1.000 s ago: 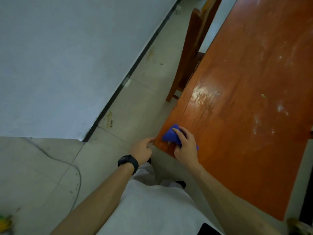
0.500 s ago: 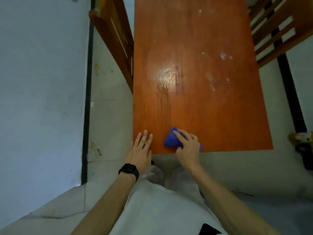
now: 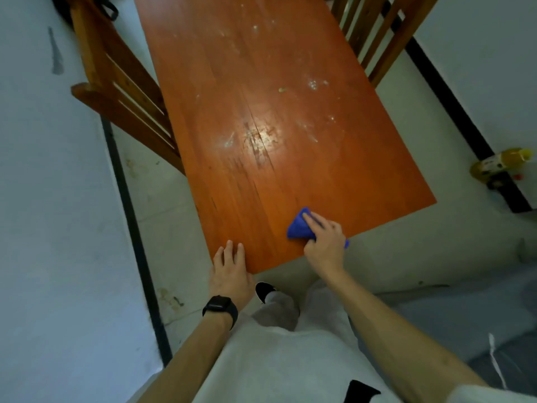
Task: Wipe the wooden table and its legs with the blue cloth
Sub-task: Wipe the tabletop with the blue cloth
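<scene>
The wooden table (image 3: 261,117) has a glossy orange-brown varnished top, its grain streaked dark and dulled by pale smears near the middle; the blue cloth (image 3: 299,226) on its near edge looks soft and matt; the slatted chairs (image 3: 122,91) beside the table are the same varnished wood.

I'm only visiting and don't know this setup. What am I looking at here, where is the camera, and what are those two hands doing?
There is no machine here: a person wears a camera on the head, looking down at both arms. The right hand presses a bunched blue cloth onto the near end of a wooden table. The left hand, with a black watch on its wrist, lies flat on the table's near corner and holds nothing. Pale smudges and crumbs dot the tabletop farther away. A wooden chair stands at the left side, another at the right.
</scene>
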The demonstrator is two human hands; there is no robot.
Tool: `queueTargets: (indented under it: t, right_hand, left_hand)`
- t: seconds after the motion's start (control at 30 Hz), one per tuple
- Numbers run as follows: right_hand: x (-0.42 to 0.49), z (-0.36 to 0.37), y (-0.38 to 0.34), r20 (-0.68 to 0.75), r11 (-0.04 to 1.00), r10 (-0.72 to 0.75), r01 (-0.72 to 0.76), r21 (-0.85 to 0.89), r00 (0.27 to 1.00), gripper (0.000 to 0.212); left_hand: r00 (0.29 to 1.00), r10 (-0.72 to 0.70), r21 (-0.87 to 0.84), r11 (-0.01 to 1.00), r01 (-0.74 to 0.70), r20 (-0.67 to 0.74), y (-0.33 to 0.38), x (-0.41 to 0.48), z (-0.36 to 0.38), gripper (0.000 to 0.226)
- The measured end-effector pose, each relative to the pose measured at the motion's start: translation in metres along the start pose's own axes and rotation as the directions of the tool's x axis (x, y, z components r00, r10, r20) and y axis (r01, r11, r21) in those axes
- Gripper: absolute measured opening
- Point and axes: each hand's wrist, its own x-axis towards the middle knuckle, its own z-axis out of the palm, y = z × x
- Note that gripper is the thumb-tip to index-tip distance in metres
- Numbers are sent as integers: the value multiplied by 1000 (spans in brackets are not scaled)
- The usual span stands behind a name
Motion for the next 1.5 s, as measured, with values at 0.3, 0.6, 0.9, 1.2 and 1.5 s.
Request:
queueTargets:
  t: [0.3,0.6,0.9,1.2,1.5]
  right_hand:
    - [2,-11,-4,203,960,-131,73,270,970,65]
    - [-16,10,2,184,979,-202,202,21,962,67]
    - [130,-90,26,245,946,-18,-63,317,969,51]
    - [258,-118,56,-288,962,274,-258,92,918,63]
    - [230,-93,-2,238,921,-240,143,362,941,51]
  left_hand:
    - [998,60,-55,997,-58,29,-15,-1,3,70]
    - [997,-74,-135,988,78,39,1,-12,17,79]
    - [974,-196,-248,955,162,-118,36,57,-43,70]
    - [903,-302,-209,904,373,305,74,107,-56,129]
    - [861,-366,-140,889,436,354,86,112,-66,133]
